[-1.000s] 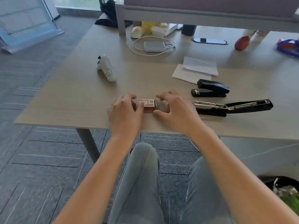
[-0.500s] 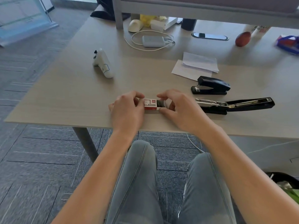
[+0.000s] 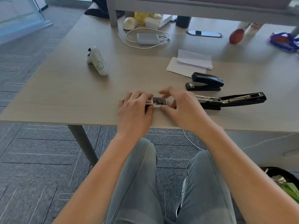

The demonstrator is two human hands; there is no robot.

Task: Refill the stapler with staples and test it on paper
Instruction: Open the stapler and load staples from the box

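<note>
A: At the near edge of the table (image 3: 68, 97), what are the two hands doing?

B: The left hand (image 3: 134, 109) is pinning the red-and-white sleeve of the staple box (image 3: 154, 102) between thumb and fingertips, its grip pinched on the sleeve so the box is not sliding. The right hand (image 3: 181, 105) is pinching the white inner tray, its thumb at the tray's near edge and its fingers curling over the far side. The tray is standing partly drawn out, showing grey staples inside; judging from this, the step in hand is opening the box to reach a strip.

A: Why is the box lying there?

B: It is sitting just left of the open stapler (image 3: 231, 101), whose lid is lying hinged flat to the right and whose metal channel is pointing at the right hand, probably so a strip is travelling only a short way.

A: And the count?

B: Two staplers are showing: the open one and a closed stapler (image 3: 204, 81) just behind it. One staple box. Beyond them, folded papers (image 3: 192, 60) are lying in one loose pile, seemingly two or three pieces, likely waiting for the test. One white controller (image 3: 97, 62) is resting well to the left.
</note>
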